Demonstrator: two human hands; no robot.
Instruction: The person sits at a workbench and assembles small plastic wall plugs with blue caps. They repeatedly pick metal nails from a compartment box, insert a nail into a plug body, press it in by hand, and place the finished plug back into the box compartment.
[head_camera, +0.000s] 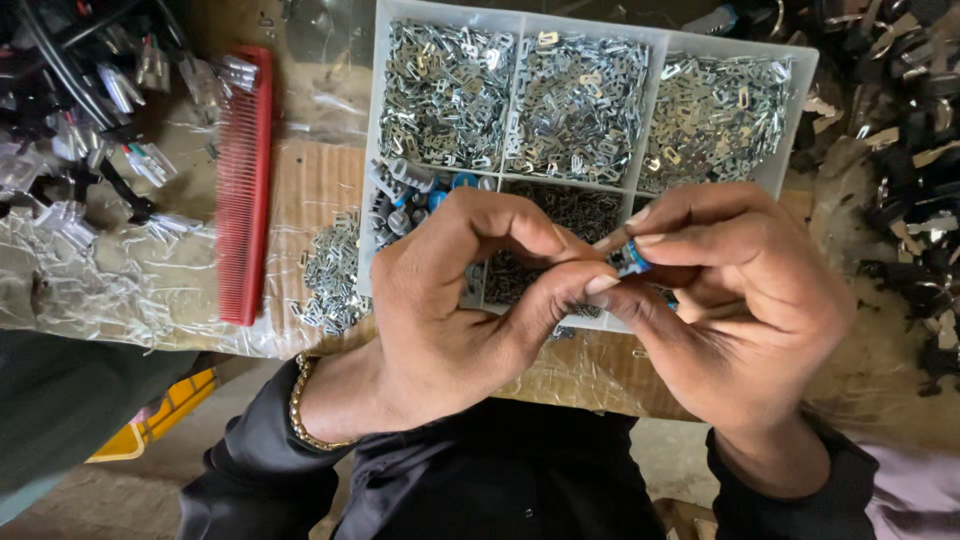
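Observation:
My left hand (455, 300) and my right hand (735, 300) meet over the near edge of a white compartment tray (378, 120). Between their fingertips sits a small blue and black part (630, 261), pinched by both hands and mostly hidden by the fingers. The tray's three far compartments are full of small silver metal clips (577, 100). A near compartment holds small blue and grey parts (410, 195), and another holds dark tiny pieces (575, 208). My left wrist wears a gold bead bracelet (300, 410).
A red comb (245, 180) lies left of the tray on plastic-covered cardboard. A loose pile of silver clips (333, 275) lies between comb and tray. Black cables and clear connectors (90, 110) crowd the far left. Black and metal parts (900, 130) are heaped at the right.

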